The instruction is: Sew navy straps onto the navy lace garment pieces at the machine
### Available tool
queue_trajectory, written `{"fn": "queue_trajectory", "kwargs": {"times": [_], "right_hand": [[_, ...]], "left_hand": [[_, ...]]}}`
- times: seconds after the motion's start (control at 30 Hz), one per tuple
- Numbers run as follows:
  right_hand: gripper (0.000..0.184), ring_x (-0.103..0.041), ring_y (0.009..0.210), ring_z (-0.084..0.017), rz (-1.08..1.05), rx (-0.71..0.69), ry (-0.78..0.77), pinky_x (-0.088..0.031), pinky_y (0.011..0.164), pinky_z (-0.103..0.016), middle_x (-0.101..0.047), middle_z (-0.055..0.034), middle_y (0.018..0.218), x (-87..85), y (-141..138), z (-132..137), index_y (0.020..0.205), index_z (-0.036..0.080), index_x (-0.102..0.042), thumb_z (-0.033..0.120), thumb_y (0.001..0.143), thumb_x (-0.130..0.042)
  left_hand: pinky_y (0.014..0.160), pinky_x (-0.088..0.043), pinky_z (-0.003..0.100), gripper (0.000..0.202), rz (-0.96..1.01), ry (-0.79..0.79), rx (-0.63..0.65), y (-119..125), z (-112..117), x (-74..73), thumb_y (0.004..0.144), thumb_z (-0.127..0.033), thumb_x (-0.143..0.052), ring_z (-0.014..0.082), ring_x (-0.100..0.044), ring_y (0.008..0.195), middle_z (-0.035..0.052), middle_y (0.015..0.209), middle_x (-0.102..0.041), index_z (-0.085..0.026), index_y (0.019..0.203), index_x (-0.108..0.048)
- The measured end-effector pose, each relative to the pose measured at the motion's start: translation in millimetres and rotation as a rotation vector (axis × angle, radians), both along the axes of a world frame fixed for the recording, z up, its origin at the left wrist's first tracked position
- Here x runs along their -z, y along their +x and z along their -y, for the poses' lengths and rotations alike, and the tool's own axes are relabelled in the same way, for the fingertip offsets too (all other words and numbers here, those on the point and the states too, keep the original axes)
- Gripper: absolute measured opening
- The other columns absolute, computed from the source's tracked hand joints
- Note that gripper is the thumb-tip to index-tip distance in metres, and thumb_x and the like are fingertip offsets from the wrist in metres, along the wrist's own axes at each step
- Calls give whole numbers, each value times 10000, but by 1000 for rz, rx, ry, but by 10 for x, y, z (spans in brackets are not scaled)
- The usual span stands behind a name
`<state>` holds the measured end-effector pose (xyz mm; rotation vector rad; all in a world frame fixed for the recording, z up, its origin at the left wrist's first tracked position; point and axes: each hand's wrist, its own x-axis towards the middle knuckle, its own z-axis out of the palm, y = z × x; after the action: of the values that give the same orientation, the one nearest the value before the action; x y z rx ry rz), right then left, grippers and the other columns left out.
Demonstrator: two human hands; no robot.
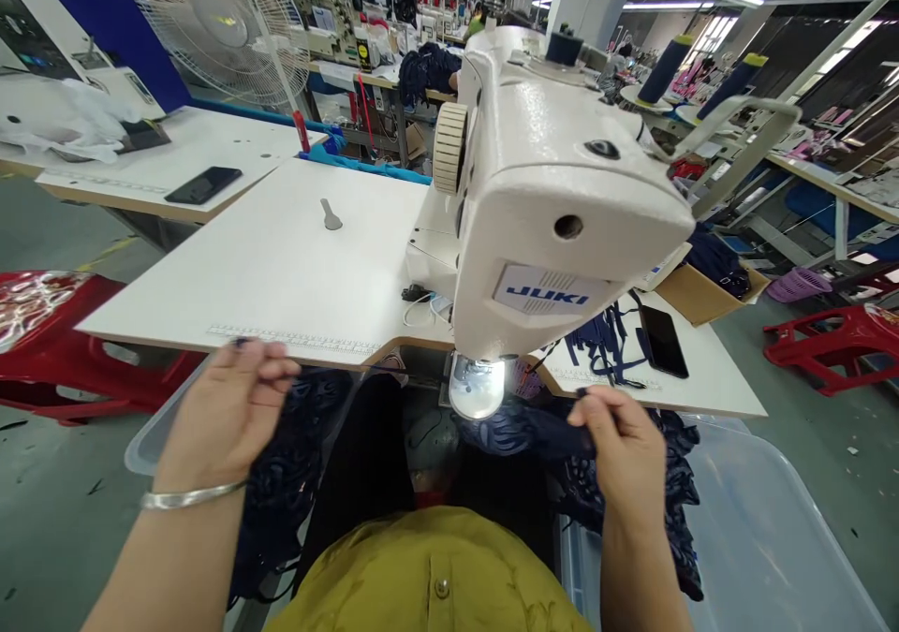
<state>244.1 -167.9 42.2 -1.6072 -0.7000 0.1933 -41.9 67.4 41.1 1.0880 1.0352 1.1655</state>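
Note:
My left hand (223, 405), with a silver bangle on the wrist, is closed on dark navy lace fabric (295, 482) at the front edge of the white sewing table (281, 267). My right hand (622, 445) pinches the same navy fabric to the right of the lit needle area (478, 387). The fabric hangs down on both sides of my lap. A white JUKI sewing machine (548, 192) stands directly ahead, its head over the needle plate between my hands.
A black phone (663, 340) and navy fabric strips (604, 342) lie on the table's right side. Clear plastic bins (765, 538) stand at both sides of me. Red stools (835, 342) are right and left. A second phone (203, 184) and a fan (217, 23) are at the far left.

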Motion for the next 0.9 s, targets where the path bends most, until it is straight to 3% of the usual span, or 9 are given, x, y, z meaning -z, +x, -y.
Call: {"fn": "queue_trajectory", "kwargs": {"times": [0.07, 0.13, 0.2, 0.3, 0.4, 0.5, 0.67, 0.73, 0.9], "right_hand": [[91, -656, 677, -134, 148, -172, -128, -506, 652, -246, -710, 19, 742, -35, -221, -77, 920, 226, -666, 291, 863, -637], [94, -681, 777, -138, 311, -295, -145, -511, 729, -245, -730, 12, 842, -64, -398, -162, 956, 238, -664, 252, 898, -592], [116, -683, 806, -131, 487, -341, -118, -501, 737, -235, -734, 8, 894, -71, -517, -238, 991, 236, -655, 228, 918, -565], [132, -682, 799, -132, 704, -319, -104, -478, 713, -246, -737, 0, 921, -44, -601, -304, 1025, 231, -640, 210, 935, -546], [148, -673, 744, -144, 888, -259, -172, -443, 656, -281, -740, -13, 925, -3, -634, -318, 1046, 242, -633, 215, 940, -533], [169, -643, 651, -148, 1012, -209, -251, -391, 580, -311, -743, -23, 897, 22, -670, -318, 1056, 244, -634, 214, 943, -512], [149, -640, 646, -158, 899, -183, -268, -399, 574, -306, -723, -24, 787, 11, -722, -323, 953, 220, -636, 218, 957, -487], [175, -665, 719, -166, 792, -255, -244, -446, 625, -294, -727, -28, 826, -13, -711, -313, 978, 215, -632, 202, 966, -457], [326, -674, 944, -155, 491, -596, -247, -517, 807, -268, -693, -30, 1121, -108, -586, -241, 1277, 228, -522, 193, 987, -377]], "left_hand": [[464, -399, 164, 278, -29, -48, 230, 258, 279, -46, 737, -368, -713, 43, -411, 506, -41, 694, -561, -187, 891, -570], [396, -319, 177, 266, -104, -79, 441, 502, 579, -66, 786, -401, -668, 56, -392, 454, -24, 619, -553, -165, 893, -610], [445, -345, 178, 240, -297, 52, 629, 691, 822, -67, 853, -422, -574, 67, -432, 492, -27, 632, -558, -188, 897, -606], [516, -399, 194, 235, -447, 196, 751, 841, 1007, -58, 906, -416, -473, 86, -491, 548, -35, 658, -574, -208, 894, -581], [611, -444, 210, 217, -508, 357, 740, 872, 1045, -56, 930, -386, -435, 105, -552, 661, -27, 741, -604, -214, 907, -565], [617, -440, 210, 175, -639, 637, 666, 855, 1044, -41, 947, -314, -418, 105, -551, 679, -21, 771, -593, -211, 893, -550], [621, -452, 250, 184, -826, 1227, 652, 797, 1039, 36, 953, -176, -354, 139, -559, 703, 16, 832, -613, -189, 1027, -522], [608, -450, 263, 204, -891, 1333, 626, 778, 1042, 53, 944, -143, -354, 147, -558, 696, 26, 846, -617, -174, 1076, -506], [561, -423, 267, 239, -1003, 1409, 481, 767, 1058, 30, 930, -129, -392, 148, -559, 667, 23, 813, -610, -147, 1149, -485]]}}
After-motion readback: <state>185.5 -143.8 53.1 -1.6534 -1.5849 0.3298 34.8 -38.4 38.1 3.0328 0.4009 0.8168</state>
